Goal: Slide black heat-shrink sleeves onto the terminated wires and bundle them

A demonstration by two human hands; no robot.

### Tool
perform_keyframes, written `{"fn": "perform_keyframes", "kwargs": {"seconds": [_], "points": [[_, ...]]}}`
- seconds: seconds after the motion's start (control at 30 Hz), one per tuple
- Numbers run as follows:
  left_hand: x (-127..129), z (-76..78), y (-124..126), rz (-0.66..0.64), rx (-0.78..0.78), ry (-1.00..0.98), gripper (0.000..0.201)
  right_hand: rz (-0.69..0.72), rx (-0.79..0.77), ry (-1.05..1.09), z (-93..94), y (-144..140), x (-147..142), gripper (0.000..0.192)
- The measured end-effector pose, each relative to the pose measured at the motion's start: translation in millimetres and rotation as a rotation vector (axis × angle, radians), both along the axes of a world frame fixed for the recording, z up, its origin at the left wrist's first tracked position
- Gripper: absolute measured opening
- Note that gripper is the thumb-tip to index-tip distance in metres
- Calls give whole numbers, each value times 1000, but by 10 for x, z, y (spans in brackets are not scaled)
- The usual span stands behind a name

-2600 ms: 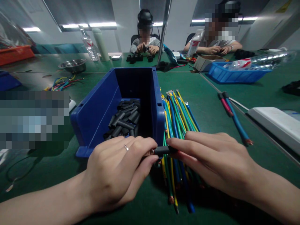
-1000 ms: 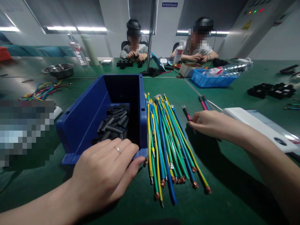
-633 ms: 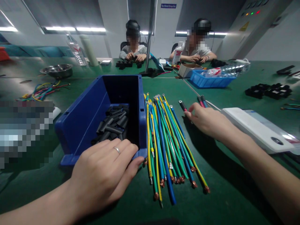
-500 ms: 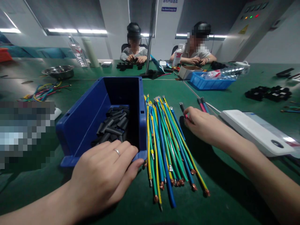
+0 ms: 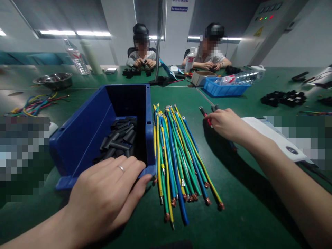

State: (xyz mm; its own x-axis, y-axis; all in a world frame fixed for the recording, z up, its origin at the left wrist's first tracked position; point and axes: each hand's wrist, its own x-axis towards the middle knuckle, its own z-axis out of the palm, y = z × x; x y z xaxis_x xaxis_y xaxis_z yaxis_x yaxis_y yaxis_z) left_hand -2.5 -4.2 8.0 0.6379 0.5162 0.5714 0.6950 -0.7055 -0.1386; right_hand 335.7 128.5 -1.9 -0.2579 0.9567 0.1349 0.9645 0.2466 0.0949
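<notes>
Fingers of the right hand (image 5: 227, 123) now pinch the red wire (image 5: 206, 116) farther right; left hand (image 5: 103, 197) unmoved.

A wide green tabletop (image 5: 241, 193) filled the lower frame, while white walls (image 5: 298, 41), dark windows (image 5: 59, 15) and strip lights (image 5: 75, 33) ran across the upper frame.
</notes>
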Motion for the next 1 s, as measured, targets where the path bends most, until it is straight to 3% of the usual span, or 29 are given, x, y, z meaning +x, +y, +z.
{"fn": "perform_keyframes", "kwargs": {"seconds": [0.17, 0.27, 0.43, 0.6, 0.8, 1.0], "points": [[-5, 10, -8, 0, 6, 19, 20, -140, 9, 36, 72, 51, 146, 43], [-11, 4, -13, -5, 11, 16, 20, -202, 90, 83, 82, 67, 204, 43], [5, 6, -2, -9, 8, 22, 19, -315, 173, 122, -96, 77, 224, 59], [21, 24, 4, -5, 22, 7, 21, -296, 167, 144, -256, 135, 235, 52], [-2, 4, -5, 1, 24, 7, 21, -240, 136, 209, -242, 197, 275, 46], [-2, 10, -8, -4, 14, 12, 21, -276, 147, 204, -226, 180, 285, 45]]}}
